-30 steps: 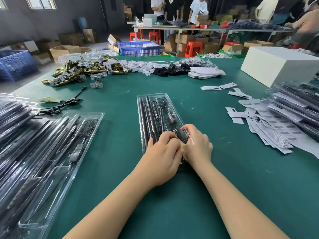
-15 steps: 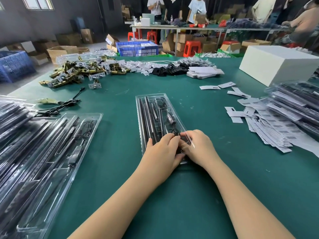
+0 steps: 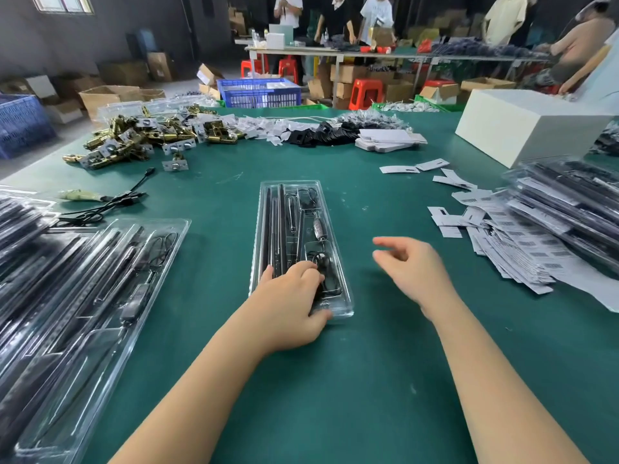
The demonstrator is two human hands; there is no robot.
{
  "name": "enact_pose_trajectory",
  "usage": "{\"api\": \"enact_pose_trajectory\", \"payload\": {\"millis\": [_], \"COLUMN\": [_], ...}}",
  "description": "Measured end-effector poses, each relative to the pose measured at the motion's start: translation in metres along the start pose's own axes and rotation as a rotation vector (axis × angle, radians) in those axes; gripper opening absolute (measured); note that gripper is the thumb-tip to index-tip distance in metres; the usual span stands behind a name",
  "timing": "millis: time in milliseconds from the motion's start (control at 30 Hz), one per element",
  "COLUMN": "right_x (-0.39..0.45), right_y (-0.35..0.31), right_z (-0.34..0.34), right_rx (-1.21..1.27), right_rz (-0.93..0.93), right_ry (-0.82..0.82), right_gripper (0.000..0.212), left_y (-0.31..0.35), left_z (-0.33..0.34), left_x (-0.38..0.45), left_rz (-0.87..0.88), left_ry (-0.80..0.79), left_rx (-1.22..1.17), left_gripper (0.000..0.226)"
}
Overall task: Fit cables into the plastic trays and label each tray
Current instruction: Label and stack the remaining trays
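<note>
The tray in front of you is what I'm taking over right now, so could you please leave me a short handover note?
Left hand: rests on the near end of the clear tray, fingers on the coiled black cable.
Right hand: open, holding nothing, in the air right of the tray, toward the barcode labels.
Done: rods and cable lie in the tray's compartments.
Left: I see no label on this tray; pick one from the pile and apply it. Filled trays are stacked at the far right; more trays wait on the left.
</note>
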State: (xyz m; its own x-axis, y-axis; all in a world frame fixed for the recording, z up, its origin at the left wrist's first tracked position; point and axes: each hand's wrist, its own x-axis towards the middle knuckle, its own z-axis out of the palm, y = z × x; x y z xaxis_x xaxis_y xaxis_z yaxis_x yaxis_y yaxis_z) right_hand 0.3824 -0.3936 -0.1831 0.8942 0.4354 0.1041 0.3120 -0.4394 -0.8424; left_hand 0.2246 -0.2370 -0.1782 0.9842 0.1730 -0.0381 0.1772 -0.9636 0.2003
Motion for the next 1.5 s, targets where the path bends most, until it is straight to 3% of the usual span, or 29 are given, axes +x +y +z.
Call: {"api": "enact_pose_trajectory", "payload": {"millis": [67, 133, 367, 500, 600, 733, 833, 1000, 1133, 1200, 1300, 1500], "right_x": [0.012, 0.033, 0.107, 0.126, 0.131, 0.135, 0.138, 0.114, 0.083, 0.072, 0.055, 0.025], "right_y": [0.003, 0.007, 0.038, 0.052, 0.061, 0.068, 0.060, 0.032, 0.002, -0.013, -0.022, -0.025], "right_z": [-0.012, -0.027, -0.073, -0.088, -0.096, -0.104, -0.113, -0.104, -0.062, -0.038, -0.007, 0.010], "right_rx": [-0.140, -0.311, -0.912, -1.085, -1.301, -1.356, -1.240, -1.087, -0.552, -0.251, 0.034, 0.111], "right_rz": [0.004, 0.031, 0.070, 0.084, 0.117, 0.039, -0.017, -0.187, -0.242, -0.130, 0.147, 0.367], "right_ry": [0.200, 0.217, -0.005, -0.189, -0.247, -0.215, -0.108, 0.163, 0.326, 0.256, -0.002, -0.441], "right_gripper": [0.032, 0.041, 0.057, 0.047, 0.058, 0.032, 0.017, 0.016, 0.030, 0.027, 0.022, 0.011], "left_y": [0.002, 0.009, 0.007, -0.004, -0.002, 0.005, 0.006, 0.003, 0.005, 0.005, 0.007, 0.010], "left_z": [-0.001, 0.000, 0.010, 0.007, 0.006, 0.003, 0.004, 0.005, 0.009, 0.011, 0.013, 0.008], "left_x": [0.000, 0.000, 0.005, 0.008, 0.011, 0.016, 0.018, 0.016, 0.016, 0.017, 0.017, 0.012], "left_rz": [-0.024, -0.044, -0.049, -0.024, -0.042, -0.103, -0.101, -0.074, -0.051, -0.050, -0.038, -0.076], "left_ry": [0.000, 0.027, 0.087, 0.106, 0.144, 0.194, 0.187, 0.210, 0.196, 0.168, 0.160, 0.244], "left_rx": [-0.014, -0.002, -0.006, -0.076, -0.051, 0.027, 0.074, 0.071, 0.093, 0.091, 0.078, -0.069], "left_gripper": [0.056, 0.053, 0.062, 0.062, 0.060, 0.054, 0.055, 0.059, 0.055, 0.052, 0.050, 0.038]}}
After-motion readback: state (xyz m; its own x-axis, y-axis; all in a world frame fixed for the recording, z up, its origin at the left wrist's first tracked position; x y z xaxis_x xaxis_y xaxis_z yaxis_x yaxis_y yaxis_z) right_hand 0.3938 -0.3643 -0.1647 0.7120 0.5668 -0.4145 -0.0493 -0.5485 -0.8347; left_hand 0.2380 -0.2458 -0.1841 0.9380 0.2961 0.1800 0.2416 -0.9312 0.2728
